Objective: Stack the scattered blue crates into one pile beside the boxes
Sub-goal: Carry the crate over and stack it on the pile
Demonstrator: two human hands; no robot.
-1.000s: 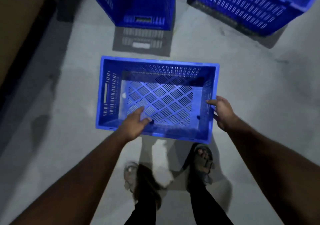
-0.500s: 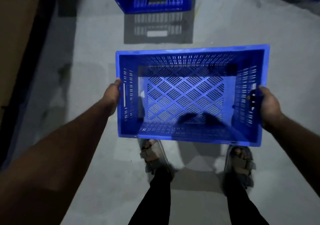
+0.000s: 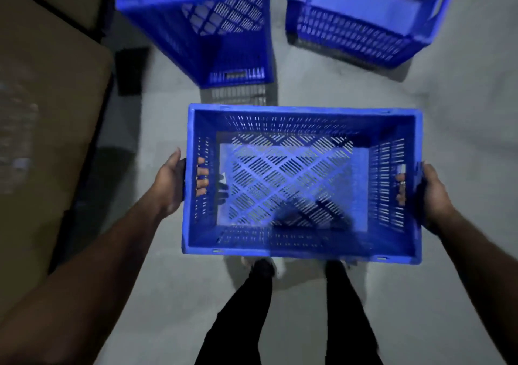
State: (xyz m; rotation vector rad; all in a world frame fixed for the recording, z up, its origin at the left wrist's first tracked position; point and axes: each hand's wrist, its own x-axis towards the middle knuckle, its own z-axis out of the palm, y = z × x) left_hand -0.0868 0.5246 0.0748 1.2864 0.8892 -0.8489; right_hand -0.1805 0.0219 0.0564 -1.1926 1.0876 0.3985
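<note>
I hold an empty blue slotted crate (image 3: 302, 241) level in the air above the grey floor, in front of my legs. My left hand (image 3: 169, 182) grips its left handle slot, fingers poking through the wall. My right hand (image 3: 431, 193) grips the right handle slot the same way. Ahead at the top centre stands a tall pile of blue crates (image 3: 224, 36). To the right of that pile sits another blue crate (image 3: 358, 28), lower and turned at an angle.
Brown cardboard boxes (image 3: 42, 112) fill the left side, right beside the tall pile. A dark gap runs along their edge. Bare grey concrete floor (image 3: 462, 112) lies to the right and between me and the crates. My legs and feet show below the crate.
Both hands went from reaching into the crate on the floor to gripping its end handles and lifting it. The view has tilted up, so the pile and the angled crate show again.
</note>
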